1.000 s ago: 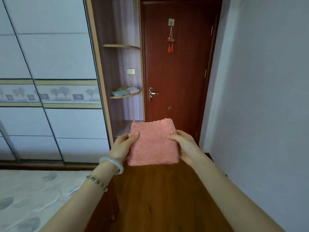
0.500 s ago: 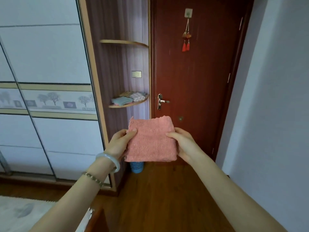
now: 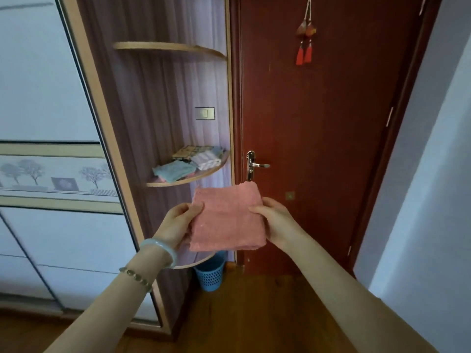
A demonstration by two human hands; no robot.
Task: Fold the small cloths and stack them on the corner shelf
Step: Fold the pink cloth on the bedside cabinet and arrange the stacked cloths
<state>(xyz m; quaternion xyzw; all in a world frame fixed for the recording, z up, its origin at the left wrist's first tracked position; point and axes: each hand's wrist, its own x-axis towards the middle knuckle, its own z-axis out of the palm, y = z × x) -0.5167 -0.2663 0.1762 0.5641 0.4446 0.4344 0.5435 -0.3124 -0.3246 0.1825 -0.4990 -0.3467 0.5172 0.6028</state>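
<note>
your left hand [image 3: 178,224] pinches the left edge of the folded pink cloth [image 3: 226,220], thumb on top, and your right hand [image 3: 276,221] grips its right edge the same way, so the cloth hangs flat in the air between them. just beyond it and slightly left sits the middle corner shelf [image 3: 188,178], with folded cloths [image 3: 174,170] already on it. a blue basket [image 3: 210,275] stands on the floor below, and the door handle [image 3: 254,164] is to the right

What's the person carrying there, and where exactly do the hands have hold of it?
A folded pink cloth. The left hand pinches its left edge and the right hand its right edge, thumbs on top.
</note>
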